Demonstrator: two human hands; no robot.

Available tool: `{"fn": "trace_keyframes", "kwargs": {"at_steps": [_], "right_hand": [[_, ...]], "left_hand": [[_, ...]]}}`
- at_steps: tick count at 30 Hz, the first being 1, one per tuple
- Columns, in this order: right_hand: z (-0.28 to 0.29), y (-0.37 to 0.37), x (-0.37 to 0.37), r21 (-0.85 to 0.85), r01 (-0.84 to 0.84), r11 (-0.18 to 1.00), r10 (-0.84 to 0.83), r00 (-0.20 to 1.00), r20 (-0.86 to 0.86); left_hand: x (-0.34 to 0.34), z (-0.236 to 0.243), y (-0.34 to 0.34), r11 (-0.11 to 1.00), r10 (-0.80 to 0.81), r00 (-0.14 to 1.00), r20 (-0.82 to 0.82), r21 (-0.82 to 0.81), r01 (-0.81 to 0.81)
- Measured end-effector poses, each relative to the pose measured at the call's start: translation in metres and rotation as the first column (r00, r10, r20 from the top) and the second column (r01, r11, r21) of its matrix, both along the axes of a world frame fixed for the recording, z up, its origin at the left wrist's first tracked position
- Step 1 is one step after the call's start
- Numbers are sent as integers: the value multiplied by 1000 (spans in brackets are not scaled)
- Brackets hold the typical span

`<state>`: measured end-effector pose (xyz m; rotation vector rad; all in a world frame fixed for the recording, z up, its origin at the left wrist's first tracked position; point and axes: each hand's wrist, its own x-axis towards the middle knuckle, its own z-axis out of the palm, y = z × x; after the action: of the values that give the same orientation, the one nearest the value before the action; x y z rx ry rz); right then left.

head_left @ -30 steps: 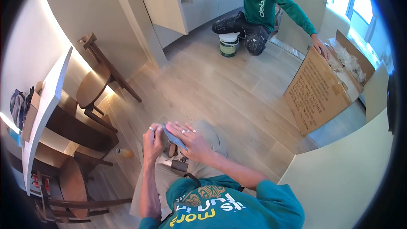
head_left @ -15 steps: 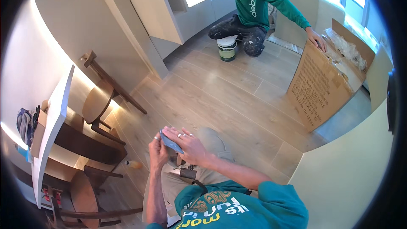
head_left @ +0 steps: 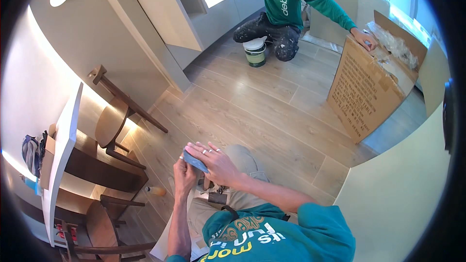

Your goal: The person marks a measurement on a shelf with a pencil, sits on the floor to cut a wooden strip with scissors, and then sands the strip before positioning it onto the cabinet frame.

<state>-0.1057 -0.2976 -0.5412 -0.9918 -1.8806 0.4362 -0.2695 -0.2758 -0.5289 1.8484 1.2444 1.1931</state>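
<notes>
I see a soft blue cloth [head_left: 195, 161], matt wood-plank floor [head_left: 272, 116], rough brown cardboard box [head_left: 361, 94], smooth dark wooden chair [head_left: 110, 125].

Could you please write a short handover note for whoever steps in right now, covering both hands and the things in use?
Left hand: raised in front of the chest, fingers closed on the lower edge of a small blue folded cloth.
Right hand: laid flat over the top of the same cloth, fingers spread, pressing it against the left.
Nearby: a small dark object lies in the lap; the wooden floor is below.
Done: the cloth is in hand, between both palms.
Left: it touches no surface yet.
</notes>
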Motion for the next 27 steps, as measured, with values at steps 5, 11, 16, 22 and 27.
{"fn": "trace_keyframes", "kwargs": {"at_steps": [5, 11, 16, 22, 27], "right_hand": [[-4, -5, 5, 41, 18, 999, -19, 999, 37], [3, -1, 5, 12, 7, 1000, -7, 1000, 4], [-7, -1, 2, 24, -27, 999, 27, 999, -31], [-9, -3, 8, 0, -6, 1000, 6, 1000, -27], [3, -2, 8, -4, -50, 999, 49, 997, -59]], "left_hand": [[-6, 8, 10, 999, 19, 999, 49, -44, -17], [-1, 0, 6, 999, -30, 1000, 6, 11, 30], [0, -3, 6, 999, 28, 999, -28, 19, -27], [-7, 32, 4, 964, -9, 1000, 16, -264, 13], [-1, 4, 8, 999, -32, 999, 29, -38, 33]]}}
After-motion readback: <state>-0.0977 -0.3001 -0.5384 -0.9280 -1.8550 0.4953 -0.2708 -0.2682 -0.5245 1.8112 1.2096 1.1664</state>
